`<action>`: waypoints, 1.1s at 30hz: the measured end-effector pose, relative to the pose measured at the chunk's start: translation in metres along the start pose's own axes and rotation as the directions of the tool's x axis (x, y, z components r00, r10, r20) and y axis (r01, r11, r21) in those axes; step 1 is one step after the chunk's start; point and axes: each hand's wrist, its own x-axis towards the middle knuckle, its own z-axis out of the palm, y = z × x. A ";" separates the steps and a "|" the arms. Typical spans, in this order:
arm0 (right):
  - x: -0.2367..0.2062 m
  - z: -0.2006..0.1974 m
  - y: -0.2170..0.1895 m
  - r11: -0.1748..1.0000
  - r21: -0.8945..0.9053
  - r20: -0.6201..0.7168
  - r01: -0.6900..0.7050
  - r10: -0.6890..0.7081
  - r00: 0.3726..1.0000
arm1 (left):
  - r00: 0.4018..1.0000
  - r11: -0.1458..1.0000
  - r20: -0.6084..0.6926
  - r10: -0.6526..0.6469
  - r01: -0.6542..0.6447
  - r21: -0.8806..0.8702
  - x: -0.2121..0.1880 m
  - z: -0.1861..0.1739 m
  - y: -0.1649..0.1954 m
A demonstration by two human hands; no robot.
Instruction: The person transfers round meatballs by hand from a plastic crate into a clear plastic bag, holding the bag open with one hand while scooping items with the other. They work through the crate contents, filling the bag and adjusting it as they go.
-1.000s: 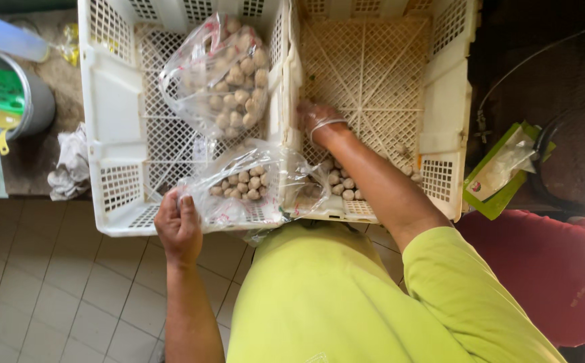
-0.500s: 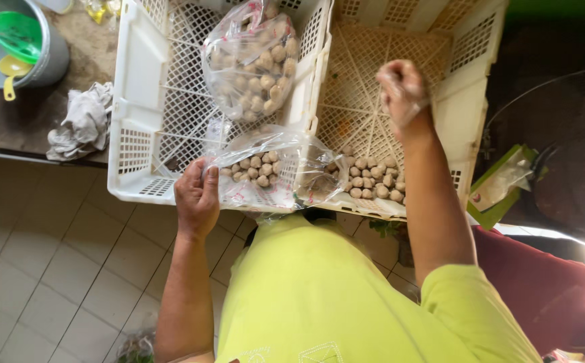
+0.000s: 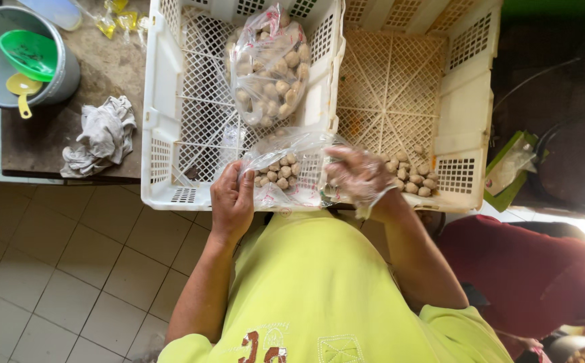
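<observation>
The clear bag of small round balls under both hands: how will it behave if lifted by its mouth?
The clear bag looks thin and crinkled, so probably floppy and sagging. Its loose balls would likely shift and bunch downward. With the left hand alone, the open mouth might spill.

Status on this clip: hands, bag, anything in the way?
Left hand grips open bag edge. Right hand, in clear glove, at bag mouth. Few balls inside; loose balls in cream crate. Nothing blocking.

Pale tiled floor (image 3: 50,269), dark worn tabletop (image 3: 44,141) at left, bright glare lower rt
</observation>
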 end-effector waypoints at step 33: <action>0.015 -0.128 0.057 0.319 -0.862 -0.077 -0.394 0.686 0.724 | 0.994 0.966 0.099 -0.035 0.059 -0.250 -0.010 -0.005 -0.039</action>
